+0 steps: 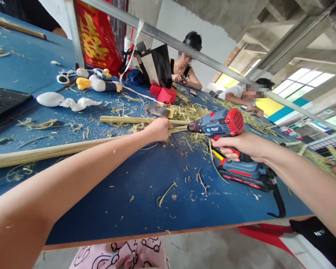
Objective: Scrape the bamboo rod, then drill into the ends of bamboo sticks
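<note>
My left hand [158,129] is shut around a long bamboo pole [56,148], whose tip reaches toward the nose of a cordless drill [220,124]. My right hand [240,145] grips that drill by its handle. The drill is blue and black with a red rear cap, and its battery base [240,173] hangs a black strap. A second bamboo stick [128,120] lies just behind the pole and passes behind my left hand. Whether the drill's chuck touches the pole is hidden by the angle. Straw-like shavings [187,112] are heaped beyond the drill on the blue table [123,209].
A blade [156,110] lies on cardboard past my left hand, near a red box [162,94]. A stuffed toy [98,83], a white egg-shaped object [49,99] and a black tablet [5,104] sit left. Two seated people [183,63] [245,95] work beyond a metal bar [201,58].
</note>
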Tool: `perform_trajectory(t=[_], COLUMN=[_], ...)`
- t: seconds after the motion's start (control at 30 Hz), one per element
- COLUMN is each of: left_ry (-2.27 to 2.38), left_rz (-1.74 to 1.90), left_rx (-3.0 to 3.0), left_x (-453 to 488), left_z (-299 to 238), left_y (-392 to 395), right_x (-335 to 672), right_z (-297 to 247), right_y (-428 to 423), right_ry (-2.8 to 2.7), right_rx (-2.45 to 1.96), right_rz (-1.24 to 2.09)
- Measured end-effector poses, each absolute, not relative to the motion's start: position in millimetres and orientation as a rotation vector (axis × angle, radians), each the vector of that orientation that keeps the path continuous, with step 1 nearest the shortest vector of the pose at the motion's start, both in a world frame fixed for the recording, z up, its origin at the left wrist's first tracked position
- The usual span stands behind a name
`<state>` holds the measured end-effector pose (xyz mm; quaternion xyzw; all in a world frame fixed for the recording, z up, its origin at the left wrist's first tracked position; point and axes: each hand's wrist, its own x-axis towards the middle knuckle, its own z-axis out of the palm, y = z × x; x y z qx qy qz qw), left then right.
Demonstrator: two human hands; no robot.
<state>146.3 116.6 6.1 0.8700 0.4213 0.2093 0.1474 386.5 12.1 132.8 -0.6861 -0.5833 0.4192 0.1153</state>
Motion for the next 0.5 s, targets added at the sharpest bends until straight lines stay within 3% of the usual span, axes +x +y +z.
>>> perform_trajectory(t=[0.5], left_ry=[1.159], left_rz=[0.606], left_rx=[2.504], left_x=[144.3], left_z=[11.1], left_y=[114.1], right_x=[375.3], right_z=[131.2], right_y=[6.8], right_ry=[-1.706], right_rx=[-2.029], right_rz=[1.143])
